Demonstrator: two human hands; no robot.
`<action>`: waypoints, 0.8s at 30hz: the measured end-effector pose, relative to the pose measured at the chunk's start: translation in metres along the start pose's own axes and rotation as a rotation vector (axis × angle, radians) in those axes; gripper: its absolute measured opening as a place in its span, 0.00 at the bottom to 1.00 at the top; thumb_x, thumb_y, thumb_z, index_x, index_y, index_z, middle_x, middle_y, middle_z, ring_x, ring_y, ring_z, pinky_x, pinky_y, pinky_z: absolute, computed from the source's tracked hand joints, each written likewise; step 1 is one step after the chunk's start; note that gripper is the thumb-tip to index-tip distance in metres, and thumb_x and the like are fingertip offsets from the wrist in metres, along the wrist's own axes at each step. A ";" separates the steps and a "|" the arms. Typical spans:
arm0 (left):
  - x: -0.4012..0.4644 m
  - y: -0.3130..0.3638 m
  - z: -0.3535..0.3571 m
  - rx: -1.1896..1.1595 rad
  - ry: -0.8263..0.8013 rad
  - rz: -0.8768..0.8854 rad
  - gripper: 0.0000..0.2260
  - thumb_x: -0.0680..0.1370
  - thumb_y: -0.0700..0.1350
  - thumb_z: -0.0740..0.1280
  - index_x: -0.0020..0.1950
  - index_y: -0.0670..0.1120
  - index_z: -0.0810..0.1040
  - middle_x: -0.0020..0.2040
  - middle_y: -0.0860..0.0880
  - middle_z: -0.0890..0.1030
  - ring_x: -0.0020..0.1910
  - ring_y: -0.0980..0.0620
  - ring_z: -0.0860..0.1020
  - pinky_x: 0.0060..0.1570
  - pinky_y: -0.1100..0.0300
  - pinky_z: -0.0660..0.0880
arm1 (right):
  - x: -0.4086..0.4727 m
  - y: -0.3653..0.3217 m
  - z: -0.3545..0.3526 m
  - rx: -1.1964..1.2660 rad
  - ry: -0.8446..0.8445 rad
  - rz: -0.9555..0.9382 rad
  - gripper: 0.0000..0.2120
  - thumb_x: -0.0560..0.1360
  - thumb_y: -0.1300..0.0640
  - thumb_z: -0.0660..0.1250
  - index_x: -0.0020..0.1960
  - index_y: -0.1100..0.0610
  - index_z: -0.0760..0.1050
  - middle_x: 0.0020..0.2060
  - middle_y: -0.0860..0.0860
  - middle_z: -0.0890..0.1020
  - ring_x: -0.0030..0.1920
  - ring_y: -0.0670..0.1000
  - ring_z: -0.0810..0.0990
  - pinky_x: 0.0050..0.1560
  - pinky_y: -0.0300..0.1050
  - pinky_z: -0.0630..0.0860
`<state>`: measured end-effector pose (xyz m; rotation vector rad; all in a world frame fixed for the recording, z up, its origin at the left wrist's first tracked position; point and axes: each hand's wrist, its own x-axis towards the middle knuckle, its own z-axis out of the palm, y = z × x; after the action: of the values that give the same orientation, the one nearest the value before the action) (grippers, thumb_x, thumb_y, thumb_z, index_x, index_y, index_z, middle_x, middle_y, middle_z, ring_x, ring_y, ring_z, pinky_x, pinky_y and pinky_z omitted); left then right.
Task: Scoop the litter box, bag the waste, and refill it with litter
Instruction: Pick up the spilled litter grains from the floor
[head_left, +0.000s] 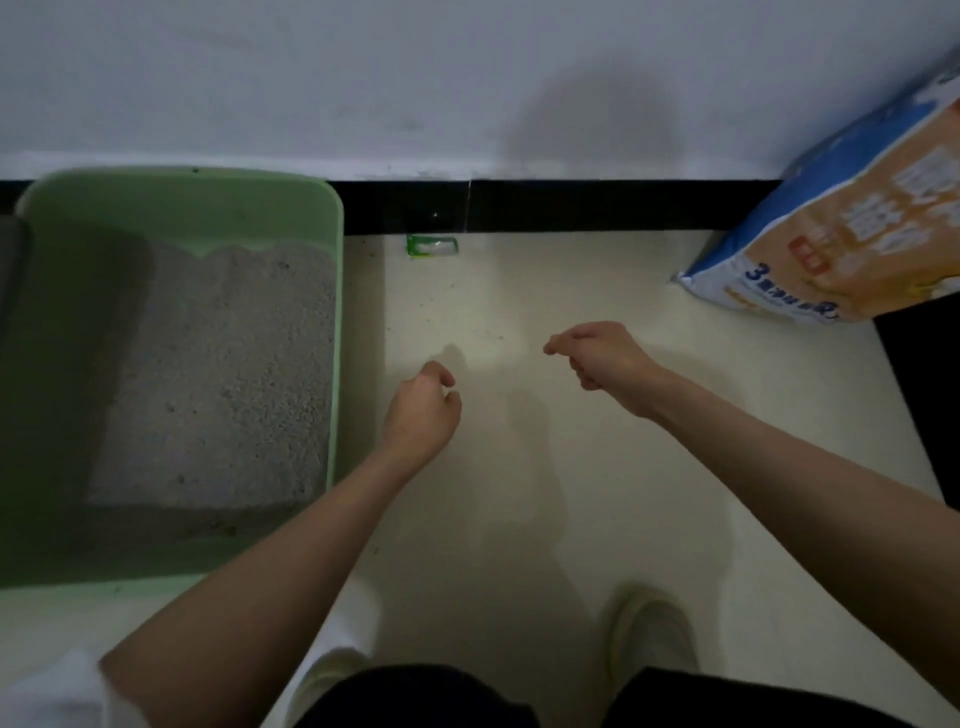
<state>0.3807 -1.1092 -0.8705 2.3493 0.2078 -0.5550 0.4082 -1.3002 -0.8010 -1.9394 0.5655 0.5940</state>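
1. A person looks down at a pale floor (597, 467) where it meets a white wall (363, 78) with a black baseboard (597, 205).
2. At 9 o'clock sits a green litter box (336, 312), its far edge against the baseboard. Grey litter (223, 374) fills its right part; the left part lies in deep shadow.
3. At 2 o'clock a blue and orange litter bag (841, 228) leans against the wall, well apart from the box.
4. At 12 o'clock, touching the baseboard, lies a small green and white packet (432, 246), between box and bag.
5. The left hand (423, 410) hangs over the floor just right of the box, fingers loosely curled, holding nothing.
6. The right hand (597, 356) hangs near the centre, apart from the left, fingers bent with thumb and forefinger close together; nothing can be seen between them.
7. At 6 o'clock are dark trousers (415, 699) and a pale shoe (649, 631).
8. Small dark specks (467, 317) dot the floor beside the box.
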 end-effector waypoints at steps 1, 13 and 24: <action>0.000 -0.003 0.003 -0.018 0.023 -0.031 0.09 0.77 0.41 0.61 0.56 0.42 0.73 0.43 0.37 0.80 0.45 0.40 0.78 0.46 0.55 0.73 | 0.006 0.007 0.001 0.009 0.008 0.013 0.09 0.76 0.60 0.65 0.50 0.66 0.78 0.27 0.51 0.67 0.27 0.48 0.63 0.28 0.39 0.60; 0.037 -0.006 0.024 -0.137 0.278 -0.213 0.12 0.76 0.43 0.66 0.58 0.40 0.74 0.52 0.39 0.79 0.52 0.40 0.77 0.51 0.54 0.73 | 0.061 0.058 0.002 -0.729 -0.028 -0.265 0.22 0.80 0.56 0.57 0.73 0.56 0.63 0.57 0.61 0.80 0.59 0.61 0.77 0.60 0.48 0.71; 0.052 -0.008 0.032 -0.178 0.333 -0.193 0.03 0.74 0.40 0.68 0.45 0.41 0.81 0.45 0.42 0.82 0.46 0.44 0.79 0.47 0.58 0.72 | 0.104 0.061 -0.021 -0.627 0.277 -0.330 0.16 0.79 0.58 0.58 0.66 0.57 0.72 0.56 0.62 0.81 0.57 0.62 0.77 0.59 0.51 0.73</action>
<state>0.4140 -1.1247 -0.9199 2.2461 0.6166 -0.2198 0.4542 -1.3573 -0.8998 -2.6662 0.2205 0.3066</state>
